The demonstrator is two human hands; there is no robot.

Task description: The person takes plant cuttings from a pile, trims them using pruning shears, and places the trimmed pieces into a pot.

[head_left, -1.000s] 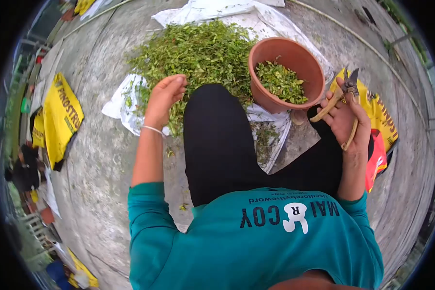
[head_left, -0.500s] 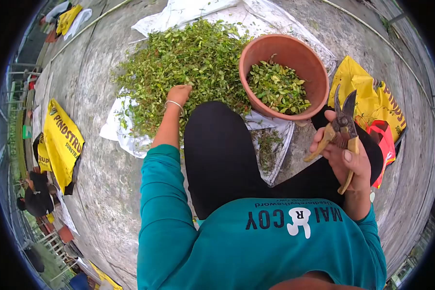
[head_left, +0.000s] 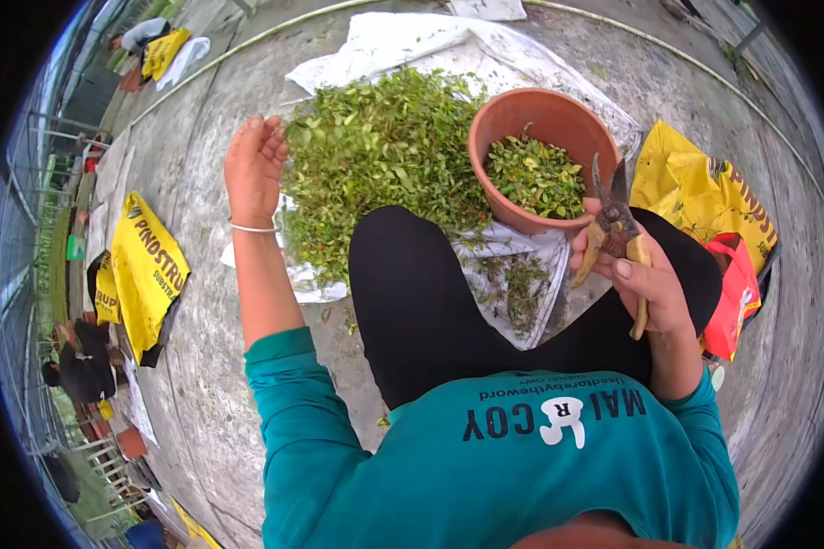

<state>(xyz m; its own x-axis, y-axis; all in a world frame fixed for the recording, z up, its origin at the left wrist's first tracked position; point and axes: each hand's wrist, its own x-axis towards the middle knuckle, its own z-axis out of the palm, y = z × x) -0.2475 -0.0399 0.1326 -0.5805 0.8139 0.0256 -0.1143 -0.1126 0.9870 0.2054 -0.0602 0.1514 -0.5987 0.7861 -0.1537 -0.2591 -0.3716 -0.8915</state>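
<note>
Pruning shears (head_left: 616,233) with wooden-looking handles rest in my right hand (head_left: 655,284). Their blades are spread apart and point up, near the rim of a brown plastic pot (head_left: 504,189). Leafy green cuttings (head_left: 536,178) lie inside that pot. My left hand (head_left: 254,169), with a white band at the wrist, is at the left edge of a big heap of leafy cuttings (head_left: 384,156). Its fingers are loosely bent and slightly apart, with nothing visible in them. The heap lies on a white sheet (head_left: 384,41).
Yellow printed bags lie to the left (head_left: 146,274) and right (head_left: 696,183). A red bag (head_left: 732,297) is by my right knee. Loose sprigs (head_left: 526,288) lie on the sheet between my legs. Another person (head_left: 87,361) is at the far left. A pale hose (head_left: 275,32) crosses the concrete floor.
My left hand has come out of the heap and moved left to its edge. The heap's left side now looks more gathered in. The shears stay in my right hand.
</note>
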